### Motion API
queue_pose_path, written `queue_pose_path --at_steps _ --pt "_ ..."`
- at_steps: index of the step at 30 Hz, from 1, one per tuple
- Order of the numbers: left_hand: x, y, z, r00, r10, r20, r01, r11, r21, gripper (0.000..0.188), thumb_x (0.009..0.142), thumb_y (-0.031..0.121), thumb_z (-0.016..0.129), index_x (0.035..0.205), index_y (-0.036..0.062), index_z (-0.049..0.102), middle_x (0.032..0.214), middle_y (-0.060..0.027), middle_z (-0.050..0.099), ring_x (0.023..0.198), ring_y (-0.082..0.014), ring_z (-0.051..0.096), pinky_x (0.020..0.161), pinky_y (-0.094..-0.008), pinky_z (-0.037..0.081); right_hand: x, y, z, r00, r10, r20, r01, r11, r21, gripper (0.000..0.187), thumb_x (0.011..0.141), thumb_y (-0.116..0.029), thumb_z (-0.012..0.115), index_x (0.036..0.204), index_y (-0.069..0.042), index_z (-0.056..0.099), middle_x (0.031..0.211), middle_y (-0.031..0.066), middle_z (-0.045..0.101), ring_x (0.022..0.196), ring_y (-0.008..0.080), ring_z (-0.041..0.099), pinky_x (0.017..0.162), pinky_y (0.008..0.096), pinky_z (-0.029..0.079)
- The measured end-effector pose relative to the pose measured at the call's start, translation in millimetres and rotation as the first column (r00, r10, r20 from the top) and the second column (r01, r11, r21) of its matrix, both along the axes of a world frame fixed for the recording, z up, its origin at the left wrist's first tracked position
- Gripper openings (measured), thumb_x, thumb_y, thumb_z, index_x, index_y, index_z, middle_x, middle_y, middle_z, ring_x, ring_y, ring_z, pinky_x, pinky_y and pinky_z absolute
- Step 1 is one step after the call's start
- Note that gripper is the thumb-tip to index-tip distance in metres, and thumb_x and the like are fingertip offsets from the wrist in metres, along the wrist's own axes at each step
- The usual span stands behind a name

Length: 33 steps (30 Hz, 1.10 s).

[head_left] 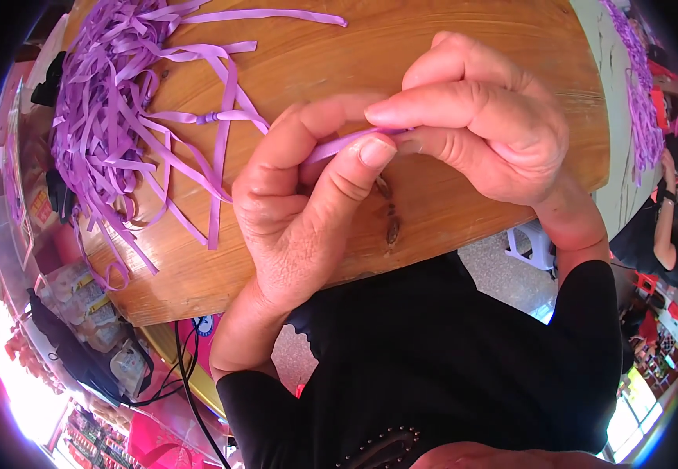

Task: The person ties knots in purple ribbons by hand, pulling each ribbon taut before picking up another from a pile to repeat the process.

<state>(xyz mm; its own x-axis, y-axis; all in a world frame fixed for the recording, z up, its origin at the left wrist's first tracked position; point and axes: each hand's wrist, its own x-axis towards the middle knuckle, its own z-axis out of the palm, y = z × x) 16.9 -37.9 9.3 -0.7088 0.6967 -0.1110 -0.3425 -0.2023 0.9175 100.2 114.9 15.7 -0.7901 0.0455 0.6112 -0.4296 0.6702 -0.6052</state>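
Note:
Between my two hands runs a purple ribbon (337,146), held above the wooden table. My left hand (296,203) pinches it between thumb and curled forefinger. At its end, my right hand (487,125) has thumb and forefinger closed on the same ribbon, the other fingers bent into the palm. The fingertips of both hands almost meet, and they hide the ribbon's tip. From behind my left hand a strip leads back toward a large tangled heap of purple ribbons (116,117) at the table's left. Small purple beads (208,118) sit on one strip beside the heap.
The wooden table (464,227) has a curved right side. Another bunch of purple ribbon or cord (640,94) hangs at the far right, near another person's arm (663,219). Black cables (185,375) run down at the lower left. A pale plastic stool (533,246) stands below the table.

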Motion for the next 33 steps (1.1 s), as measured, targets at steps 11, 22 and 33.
queue_pose_path --at_steps 11,22,33 --pt "-15 -5 -13 0.97 -0.151 0.192 0.133 0.986 0.101 0.011 0.084 0.006 0.064 0.094 0.0015 0.065 0.072 0.0032 0.058 0.056 -0.0008 0.042 0.049 -0.0156 0.033 1 5 8 0.996 0.0 0.087 0.011 0.991 -0.131 0.022 0.076 -0.002 0.067 0.098 0.003 0.065 0.088 0.0107 0.061 0.073 0.0147 0.056 0.061 0.0225 0.044" --pt "-17 -3 -18 0.919 -0.253 0.301 0.224 0.966 0.128 0.017 0.09 0.013 0.056 0.102 0.0015 0.059 0.065 0.0056 0.044 0.049 -0.0047 0.025 0.044 -0.0207 0.019 3 6 1 0.983 0.083 0.165 -0.011 0.919 -0.393 0.018 0.081 0.006 0.06 0.099 0.003 0.063 0.098 0.0127 0.059 0.083 0.0142 0.057 0.071 0.0218 0.045" --pt "-14 1 -21 0.896 -0.226 0.383 0.188 0.973 0.135 0.017 0.09 0.012 0.054 0.103 0.0025 0.06 0.061 0.0064 0.039 0.05 -0.0048 0.025 0.044 -0.0203 0.02 -4 2 -10 0.973 0.195 0.122 -0.095 0.825 -0.557 0.019 0.082 0.005 0.06 0.101 0.004 0.061 0.097 0.0132 0.058 0.085 0.0144 0.058 0.073 0.0222 0.046"
